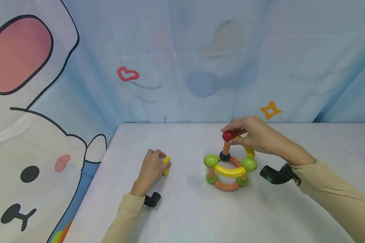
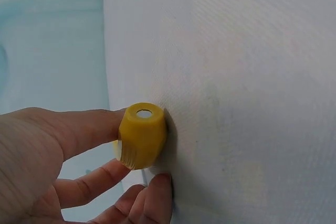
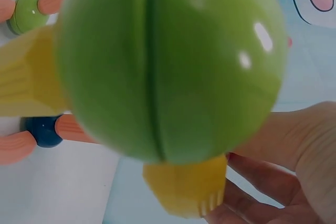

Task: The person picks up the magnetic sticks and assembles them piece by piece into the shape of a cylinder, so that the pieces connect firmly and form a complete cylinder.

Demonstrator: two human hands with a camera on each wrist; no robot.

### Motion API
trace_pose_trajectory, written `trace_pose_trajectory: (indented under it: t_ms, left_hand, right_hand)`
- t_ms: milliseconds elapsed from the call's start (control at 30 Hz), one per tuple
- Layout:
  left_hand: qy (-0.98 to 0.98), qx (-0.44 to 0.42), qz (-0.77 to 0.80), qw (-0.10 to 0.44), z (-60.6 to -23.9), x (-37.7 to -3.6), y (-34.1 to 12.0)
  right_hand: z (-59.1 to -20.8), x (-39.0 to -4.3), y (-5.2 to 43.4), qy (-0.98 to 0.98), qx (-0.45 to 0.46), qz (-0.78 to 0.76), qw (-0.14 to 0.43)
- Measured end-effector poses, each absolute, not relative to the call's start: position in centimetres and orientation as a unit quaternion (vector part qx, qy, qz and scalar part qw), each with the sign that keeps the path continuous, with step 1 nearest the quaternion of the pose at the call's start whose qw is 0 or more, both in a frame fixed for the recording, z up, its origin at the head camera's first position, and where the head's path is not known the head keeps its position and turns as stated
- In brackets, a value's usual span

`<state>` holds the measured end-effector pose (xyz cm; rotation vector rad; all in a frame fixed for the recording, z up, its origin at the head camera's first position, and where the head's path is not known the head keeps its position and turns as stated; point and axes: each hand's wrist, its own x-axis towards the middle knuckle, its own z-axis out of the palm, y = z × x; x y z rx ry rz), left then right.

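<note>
My left hand pinches a yellow rod on the tabletop. In the left wrist view, a round silvery spot shows on the end of the yellow rod. My right hand pinches a red ball at the top of a ball-and-rod structure. Below the ball stands an orange rod on a dark blue ball. A curved yellow rod rises from a green ball and passes partly behind the fingers. That green ball hides much of the grip in the right wrist view.
The structure's front has another green ball, a curved yellow rod and a curved orange rod at its base. Everything rests on a white tabletop. A printed blue curtain hangs behind it.
</note>
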<state>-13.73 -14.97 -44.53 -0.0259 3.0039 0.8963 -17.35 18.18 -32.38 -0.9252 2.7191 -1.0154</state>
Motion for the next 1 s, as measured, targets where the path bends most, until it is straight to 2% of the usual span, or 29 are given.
trace_pose_trajectory:
  t_ms: [667, 1000]
  left_hand:
    - [0.945, 0.002, 0.326, 0.023, -44.8, -14.0, -14.9]
    - [0.94, 0.006, 0.339, 0.019, -44.1, -14.6, -14.2]
  right_hand:
    - [-32.1, -17.3, 18.4, 0.9, -0.33, -0.283, 0.033]
    - [-32.1, -17.3, 19.2, 0.889, -0.292, -0.346, 0.067]
